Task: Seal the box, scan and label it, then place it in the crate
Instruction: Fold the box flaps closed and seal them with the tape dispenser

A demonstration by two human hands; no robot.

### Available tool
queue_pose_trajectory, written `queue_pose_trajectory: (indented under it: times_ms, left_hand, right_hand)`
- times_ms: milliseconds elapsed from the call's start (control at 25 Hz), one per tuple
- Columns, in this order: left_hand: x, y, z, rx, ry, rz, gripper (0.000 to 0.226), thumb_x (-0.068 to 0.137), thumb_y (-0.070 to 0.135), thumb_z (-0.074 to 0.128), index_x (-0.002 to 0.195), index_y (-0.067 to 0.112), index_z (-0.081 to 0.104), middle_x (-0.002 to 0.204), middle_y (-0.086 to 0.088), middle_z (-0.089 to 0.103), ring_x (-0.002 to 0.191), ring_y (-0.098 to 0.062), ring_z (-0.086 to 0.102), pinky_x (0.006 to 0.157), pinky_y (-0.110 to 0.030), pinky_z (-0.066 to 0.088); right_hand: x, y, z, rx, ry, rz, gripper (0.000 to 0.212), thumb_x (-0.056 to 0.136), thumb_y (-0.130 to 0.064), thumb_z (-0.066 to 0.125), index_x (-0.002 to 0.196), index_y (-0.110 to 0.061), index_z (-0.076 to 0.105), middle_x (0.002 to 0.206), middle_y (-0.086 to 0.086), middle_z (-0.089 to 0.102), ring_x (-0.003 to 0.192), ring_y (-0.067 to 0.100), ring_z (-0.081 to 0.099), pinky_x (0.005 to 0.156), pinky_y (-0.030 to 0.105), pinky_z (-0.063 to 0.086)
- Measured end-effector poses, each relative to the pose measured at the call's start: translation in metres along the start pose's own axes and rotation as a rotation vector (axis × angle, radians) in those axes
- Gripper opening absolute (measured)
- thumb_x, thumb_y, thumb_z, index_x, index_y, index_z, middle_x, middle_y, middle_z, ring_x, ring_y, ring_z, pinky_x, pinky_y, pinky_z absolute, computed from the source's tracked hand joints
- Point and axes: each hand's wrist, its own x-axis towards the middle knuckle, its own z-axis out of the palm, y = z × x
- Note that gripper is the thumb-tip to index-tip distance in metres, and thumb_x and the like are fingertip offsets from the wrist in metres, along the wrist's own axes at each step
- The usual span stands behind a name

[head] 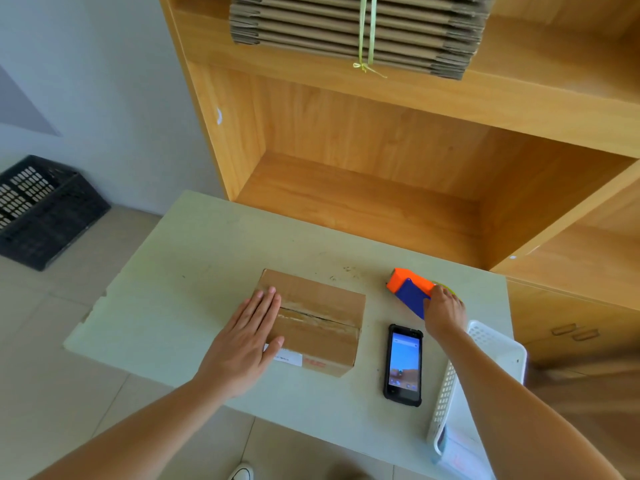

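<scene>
One brown cardboard box sits near the middle of the pale rectangular tabletop, its two top flaps meeting along a dark seam that is not yet taped over; a white label and red print show on its near side. The person's left hand lies flat on the box's left end, four fingers straight and together, thumb spread against the near edge. The right hand curls around the handle of one orange and blue tape dispenser, which rests on the table to the right of the box, apart from it. One black handheld scanner with a lit screen lies face up between the box and one white perforated plastic basket at the table's right edge. One black slotted plastic crate stands on the tiled floor at far left, well apart from the table. Behind the table stands a wooden shelf unit; one bundle of flattened cardboard boxes tied with pale green string rests on its upper shelf.
</scene>
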Motion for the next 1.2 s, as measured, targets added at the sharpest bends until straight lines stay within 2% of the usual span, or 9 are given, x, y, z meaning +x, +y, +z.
queue_pose_trajectory:
  times_ms: [160, 360, 560, 640, 760, 920, 1040, 1120, 1200]
  left_hand:
    - [0.0, 0.001, -0.003, 0.007, -0.01, -0.001, 0.068, 0.103, 0.051, 0.011, 0.157, 0.011, -0.001, 0.166, -0.003, -0.008, 0.153, -0.018, -0.005, 0.122, -0.036, 0.002]
    - [0.002, 0.0, -0.009, -0.039, -0.033, 0.013, 0.07, 0.1, 0.053, 0.009, 0.156, 0.011, -0.002, 0.165, -0.004, -0.008, 0.152, -0.02, -0.008, 0.121, -0.035, -0.003]
    - [0.006, 0.0, -0.016, -0.117, -0.084, 0.014, 0.074, 0.095, 0.053, 0.004, 0.154, 0.012, -0.011, 0.162, -0.003, -0.02, 0.15, -0.021, -0.018, 0.121, -0.034, -0.009]
    - [0.008, 0.0, -0.019, -0.14, -0.089, 0.023, 0.073, 0.095, 0.05, 0.007, 0.155, 0.01, -0.008, 0.162, -0.003, -0.019, 0.151, -0.022, -0.015, 0.122, -0.034, -0.009]
    - [0.009, -0.003, -0.024, -0.181, -0.1, 0.024, 0.067, 0.102, 0.042, 0.02, 0.157, 0.012, -0.004, 0.164, 0.0, -0.014, 0.153, -0.019, -0.009, 0.122, -0.03, -0.012]
    - [0.016, -0.007, -0.036, -0.513, -0.049, 0.002, 0.058, 0.099, 0.018, 0.042, 0.155, 0.019, 0.026, 0.162, 0.007, 0.023, 0.15, -0.013, 0.019, 0.119, -0.026, 0.023]
    - [0.026, -0.009, -0.05, -0.957, -0.088, -0.235, 0.038, 0.095, 0.003, 0.042, 0.122, 0.019, 0.064, 0.129, 0.005, 0.061, 0.114, -0.016, 0.057, 0.086, -0.014, 0.042]
    - [0.033, -0.012, -0.061, -1.216, -0.152, -0.446, 0.028, 0.093, 0.015, 0.046, 0.099, 0.017, 0.073, 0.099, 0.002, 0.07, 0.091, -0.019, 0.062, 0.072, -0.019, 0.042]
    - [0.038, -0.017, -0.07, -1.424, -0.227, -0.569, 0.035, 0.096, 0.035, 0.045, 0.088, 0.02, 0.076, 0.091, 0.004, 0.072, 0.08, -0.009, 0.066, 0.071, -0.022, 0.042]
  right_hand:
    - [-0.013, -0.018, -0.036, 0.226, 0.069, -0.077, 0.024, 0.103, -0.017, 0.038, 0.112, -0.002, 0.054, 0.109, 0.02, 0.06, 0.098, 0.036, 0.053, 0.088, 0.047, 0.045]
    - [-0.044, -0.055, -0.097, 0.454, 0.117, -0.149, 0.023, 0.103, -0.013, 0.033, 0.103, -0.007, 0.055, 0.098, 0.011, 0.054, 0.093, 0.029, 0.049, 0.081, 0.039, 0.038]
    - [-0.088, -0.123, -0.125, 0.634, -0.057, -0.186, 0.028, 0.104, -0.018, 0.029, 0.083, -0.007, 0.043, 0.076, 0.005, 0.042, 0.071, 0.021, 0.04, 0.062, 0.033, 0.031]
    - [-0.102, -0.149, -0.122, 0.628, -0.127, -0.249, 0.028, 0.105, -0.018, 0.03, 0.08, -0.009, 0.041, 0.074, 0.004, 0.039, 0.068, 0.02, 0.037, 0.062, 0.034, 0.029]
    - [-0.114, -0.18, -0.11, 0.541, -0.164, -0.359, 0.03, 0.104, -0.012, 0.03, 0.085, 0.002, 0.048, 0.08, 0.013, 0.046, 0.074, 0.027, 0.041, 0.067, 0.038, 0.031]
    - [-0.113, -0.192, -0.101, 0.478, -0.147, -0.354, 0.033, 0.104, -0.013, 0.029, 0.09, 0.006, 0.051, 0.087, 0.023, 0.053, 0.082, 0.038, 0.049, 0.072, 0.043, 0.038]
    - [-0.111, -0.191, -0.098, 0.451, -0.143, -0.344, 0.032, 0.104, -0.012, 0.028, 0.09, 0.004, 0.052, 0.089, 0.023, 0.054, 0.083, 0.037, 0.05, 0.073, 0.043, 0.04]
    - [-0.112, -0.19, -0.096, 0.38, -0.127, -0.386, 0.028, 0.104, -0.008, 0.028, 0.088, -0.001, 0.05, 0.088, 0.018, 0.052, 0.08, 0.032, 0.047, 0.072, 0.039, 0.038]
    - [-0.114, -0.19, -0.092, 0.319, -0.108, -0.413, 0.026, 0.103, -0.004, 0.03, 0.092, -0.002, 0.053, 0.091, 0.014, 0.053, 0.079, 0.027, 0.043, 0.074, 0.037, 0.039]
